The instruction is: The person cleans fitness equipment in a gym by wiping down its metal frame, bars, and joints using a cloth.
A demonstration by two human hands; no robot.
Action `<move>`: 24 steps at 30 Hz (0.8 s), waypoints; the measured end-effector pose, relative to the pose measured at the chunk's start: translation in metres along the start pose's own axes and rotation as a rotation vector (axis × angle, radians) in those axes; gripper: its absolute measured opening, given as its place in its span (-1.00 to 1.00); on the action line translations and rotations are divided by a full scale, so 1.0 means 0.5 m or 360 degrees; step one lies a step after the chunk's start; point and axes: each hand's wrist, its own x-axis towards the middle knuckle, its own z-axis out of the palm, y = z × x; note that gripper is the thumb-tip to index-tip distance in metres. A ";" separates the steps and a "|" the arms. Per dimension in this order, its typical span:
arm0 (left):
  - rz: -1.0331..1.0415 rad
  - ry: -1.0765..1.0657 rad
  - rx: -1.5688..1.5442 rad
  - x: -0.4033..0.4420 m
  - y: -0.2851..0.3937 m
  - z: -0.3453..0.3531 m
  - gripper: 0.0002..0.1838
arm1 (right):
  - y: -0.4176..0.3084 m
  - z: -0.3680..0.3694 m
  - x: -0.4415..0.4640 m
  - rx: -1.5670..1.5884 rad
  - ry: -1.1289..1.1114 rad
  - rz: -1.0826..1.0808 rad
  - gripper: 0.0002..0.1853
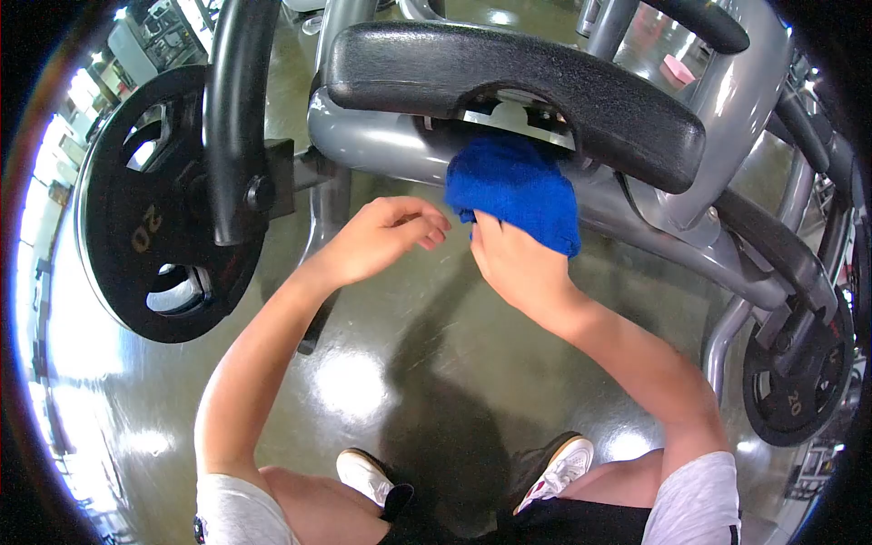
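Observation:
A blue cloth [513, 191] is bunched in my right hand [522, 268], whose fingers are partly hidden under it. The cloth sits against the grey metal tube [381, 136] of a gym machine, just below the notch in a black padded cushion [409, 68]. To the left of the cloth, my left hand [391, 236] hovers with loosely bent fingers, apart from the frame and holding nothing.
A black weight plate [109, 218] marked 20 hangs on the left beside a thick black bar [236, 118]. Another plate [772, 400] is low on the right. Grey frame tubes [754, 118] rise at the right. My white shoes [559, 468] stand on the shiny floor [363, 318].

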 end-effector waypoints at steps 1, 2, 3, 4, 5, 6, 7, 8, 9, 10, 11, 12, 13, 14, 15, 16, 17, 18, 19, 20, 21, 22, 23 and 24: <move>0.0003 -0.0005 -0.0003 0.005 -0.002 -0.001 -0.73 | 0.010 0.001 -0.006 -0.0037 0.0148 -0.0129 -0.53; 0.0010 0.0001 0.0002 0.010 -0.003 0.000 -0.74 | 0.019 -0.003 -0.011 0.0106 0.0098 -0.0152 -0.62; 0.0016 0.0007 0.0006 0.013 -0.005 0.001 -0.74 | 0.030 0.000 -0.017 0.0104 0.0093 -0.0151 -0.62; 0.0016 0.0004 0.0002 0.016 -0.005 0.004 -0.74 | 0.041 0.007 -0.024 0.0130 0.0034 -0.0221 -0.64; 0.0014 0.0016 0.0012 0.019 -0.003 0.007 -0.75 | 0.046 0.009 -0.024 0.0158 -0.0025 -0.0292 -0.64; 0.0012 0.0028 0.0021 0.023 -0.003 0.011 -0.75 | 0.046 0.010 -0.025 0.0157 -0.0033 -0.0291 -0.64; 0.0012 0.0024 0.0014 0.026 -0.006 0.014 -0.75 | 0.045 0.010 -0.022 0.0005 0.0052 -0.0344 -0.68; 0.0047 0.0053 0.0005 0.030 -0.008 0.017 -0.74 | 0.040 0.007 -0.016 -0.0148 0.0139 -0.0396 -0.71; 0.0081 0.0082 -0.0002 0.032 -0.008 0.020 -0.72 | 0.032 0.003 -0.007 -0.0147 0.0135 -0.0397 -0.71; 0.0079 0.0082 -0.0005 0.033 -0.005 0.020 -0.72 | 0.020 -0.002 0.005 -0.0244 0.0157 -0.0276 -0.79; 0.0101 0.0108 0.0065 0.030 0.006 0.020 -0.73 | 0.006 -0.001 0.015 -0.0337 0.0178 -0.0157 -0.87; 0.0119 0.0136 0.0137 0.029 0.011 0.020 -0.74 | -0.001 0.018 0.038 -0.0107 0.0279 0.0056 -0.80; 0.0109 0.0140 0.0137 0.030 0.008 0.022 -0.74 | 0.002 0.024 0.059 -0.0096 0.0277 0.0056 -0.80; 0.0148 0.0219 0.0186 0.032 0.003 0.024 -0.74 | 0.006 0.019 0.084 0.0050 0.0219 0.0156 -0.79; 0.0189 0.0298 0.0238 0.034 0.001 0.025 -0.74 | 0.009 0.017 0.103 0.0194 0.0161 0.0256 -0.79; 0.0182 0.0298 0.0242 0.034 0.001 0.025 -0.74 | 0.009 0.021 0.116 0.0130 0.0296 0.0230 -0.80; 0.0153 0.0295 0.0252 0.035 0.002 0.024 -0.73 | 0.013 0.026 0.125 0.0137 0.0298 0.0235 -0.80; 0.0123 0.0290 0.0262 0.036 0.003 0.024 -0.72 | 0.018 0.031 0.133 0.0191 0.0176 0.0240 -0.79; 0.0116 0.0286 0.0268 0.037 0.004 0.027 -0.72 | 0.020 0.032 0.139 0.0246 0.0052 0.0246 -0.77; 0.0110 0.0289 0.0012 0.038 0.005 0.032 -0.68 | 0.021 0.018 0.151 0.0250 0.0053 0.0252 -0.77; 0.0102 0.0292 -0.0247 0.038 0.008 0.038 -0.63 | 0.023 -0.007 0.169 0.0347 -0.0182 0.0379 -0.71; 0.0098 0.0291 -0.0247 0.038 0.017 0.043 -0.63 | 0.024 -0.019 0.179 0.0442 -0.0419 0.0503 -0.64; -0.0024 0.0289 -0.0543 0.035 0.036 0.048 -0.55 | 0.029 -0.013 0.187 0.0443 -0.0422 0.0504 -0.64; -0.0148 0.0285 -0.0840 0.033 0.046 0.051 -0.46 | 0.038 -0.003 0.197 0.0571 -0.0429 0.0585 -0.58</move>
